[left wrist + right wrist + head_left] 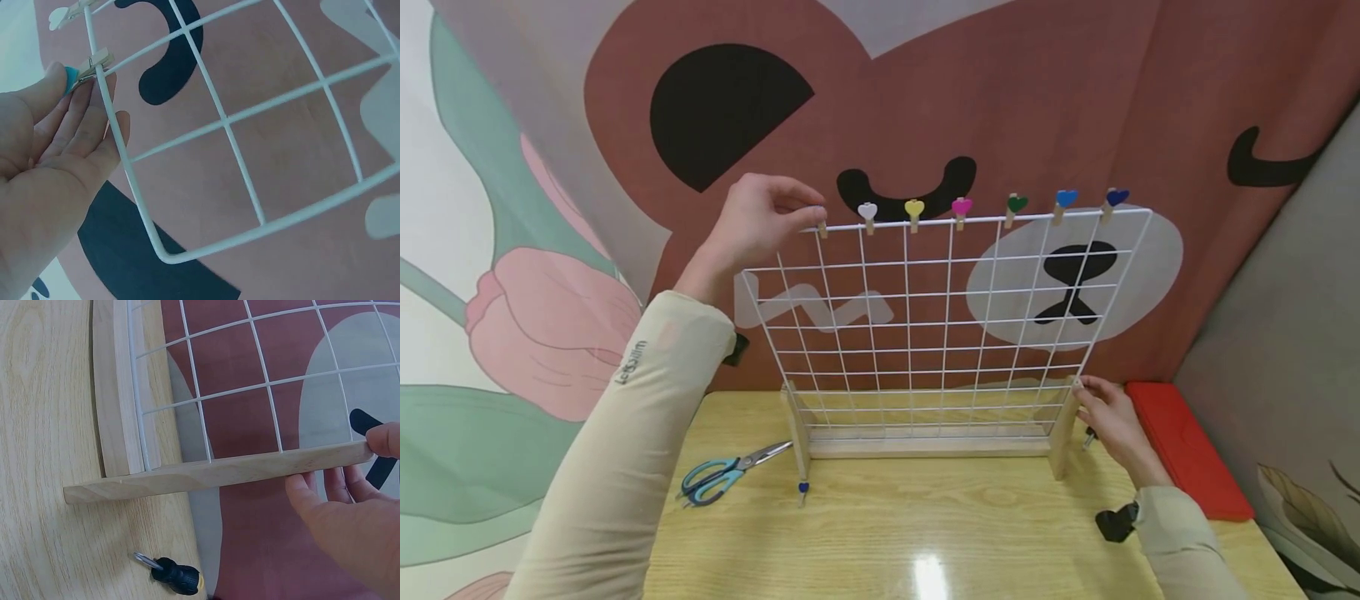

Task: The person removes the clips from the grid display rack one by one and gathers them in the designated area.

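My left hand pinches a small wooden clothespin with a teal top, at the left end of the top wire of a white wire grid. Along that wire, several more clothespins bear hearts, among them a white heart, a pink heart and a dark blue heart. The grid stands upright in a wooden base. At its right side, my right hand grips the top end of the wooden side post between thumb and fingers.
Blue-handled scissors lie left of the base. A small dark blue piece lies by the left post's foot. A stubby screwdriver lies beyond the right post. A red case occupies the table's right edge. A printed curtain hangs behind.
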`<state>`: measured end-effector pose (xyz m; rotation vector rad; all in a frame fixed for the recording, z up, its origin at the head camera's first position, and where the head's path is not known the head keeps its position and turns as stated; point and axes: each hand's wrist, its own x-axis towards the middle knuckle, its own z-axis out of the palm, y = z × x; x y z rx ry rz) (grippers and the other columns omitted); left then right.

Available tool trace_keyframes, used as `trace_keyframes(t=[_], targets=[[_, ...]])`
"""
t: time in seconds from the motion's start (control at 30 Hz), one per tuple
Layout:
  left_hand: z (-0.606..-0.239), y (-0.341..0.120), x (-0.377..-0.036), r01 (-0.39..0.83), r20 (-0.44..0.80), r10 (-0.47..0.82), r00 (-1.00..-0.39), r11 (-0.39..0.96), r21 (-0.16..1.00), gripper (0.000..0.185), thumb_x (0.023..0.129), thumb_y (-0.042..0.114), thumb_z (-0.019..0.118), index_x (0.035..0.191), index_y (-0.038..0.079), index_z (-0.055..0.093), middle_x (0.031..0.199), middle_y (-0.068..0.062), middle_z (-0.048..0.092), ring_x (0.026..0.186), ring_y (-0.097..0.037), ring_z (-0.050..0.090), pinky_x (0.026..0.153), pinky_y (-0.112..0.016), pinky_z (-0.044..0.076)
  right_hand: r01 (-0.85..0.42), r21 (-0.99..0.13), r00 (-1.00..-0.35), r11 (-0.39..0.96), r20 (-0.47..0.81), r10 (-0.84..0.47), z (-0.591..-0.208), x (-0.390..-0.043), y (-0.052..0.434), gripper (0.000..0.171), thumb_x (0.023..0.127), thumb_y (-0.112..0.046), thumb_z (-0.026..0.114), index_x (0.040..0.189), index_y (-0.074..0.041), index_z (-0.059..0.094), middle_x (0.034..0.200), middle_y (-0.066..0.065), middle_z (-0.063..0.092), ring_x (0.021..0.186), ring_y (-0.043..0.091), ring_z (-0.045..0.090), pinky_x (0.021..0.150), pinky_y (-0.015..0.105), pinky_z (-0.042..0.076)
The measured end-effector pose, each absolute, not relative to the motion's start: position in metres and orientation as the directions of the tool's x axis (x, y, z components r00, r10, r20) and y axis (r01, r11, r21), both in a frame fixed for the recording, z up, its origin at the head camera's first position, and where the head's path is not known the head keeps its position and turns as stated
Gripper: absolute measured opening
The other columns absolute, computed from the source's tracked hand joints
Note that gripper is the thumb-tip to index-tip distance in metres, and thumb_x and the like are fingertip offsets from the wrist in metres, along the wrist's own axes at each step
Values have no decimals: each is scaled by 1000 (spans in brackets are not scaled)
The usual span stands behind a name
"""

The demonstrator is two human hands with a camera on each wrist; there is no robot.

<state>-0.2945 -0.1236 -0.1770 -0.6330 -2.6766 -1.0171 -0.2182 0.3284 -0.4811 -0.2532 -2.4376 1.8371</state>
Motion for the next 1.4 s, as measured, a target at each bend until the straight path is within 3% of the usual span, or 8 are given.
trace_keyframes(t=[0.37,0.77,0.93,1.17,1.4], targets=[[-176,-123,-294,432,321,292,-901,666,608,27,92,28,65,113,11,71,106,-8,70,99,-17,61,75,-32,45,79,-962,-984,263,-34,172,-481,-218,328,58,104,-28,39,142,13,25,135,24,34,94,-11,44,82,15,47],[-179,-118,-296,462,374,285,-882,674,576,23,95,24,62,107,7,71,102,-11,69,85,-18,54,66,-31,40,62,-967,-985,247,-19,174,-480,-217,327,57,103,-27,39,141,13,26,134,24,34,94,-11,44,80,12,46],[-178,-118,-295,465,414,250,-875,671,578,22,96,26,59,105,10,70,100,-7,69,75,-19,51,57,-30,36,60,-968,-984,245,-17,175,-480,-217,327,56,103,-26,40,141,13,26,133,23,35,93,-11,44,79,13,46],[-169,-122,-290,489,461,214,-861,596,637,25,96,26,59,109,8,69,102,-7,69,87,-14,58,71,-26,41,64,-967,-985,248,-21,171,-479,-216,326,57,103,-27,39,141,13,25,133,24,34,94,-10,45,80,13,46],[-167,-130,-281,500,456,228,-860,556,664,27,93,31,64,108,9,71,91,-4,69,83,-18,60,67,-26,42,59,-966,-985,253,-16,169,-478,-215,326,57,103,-27,39,141,14,25,133,25,34,94,-10,45,80,12,46]])
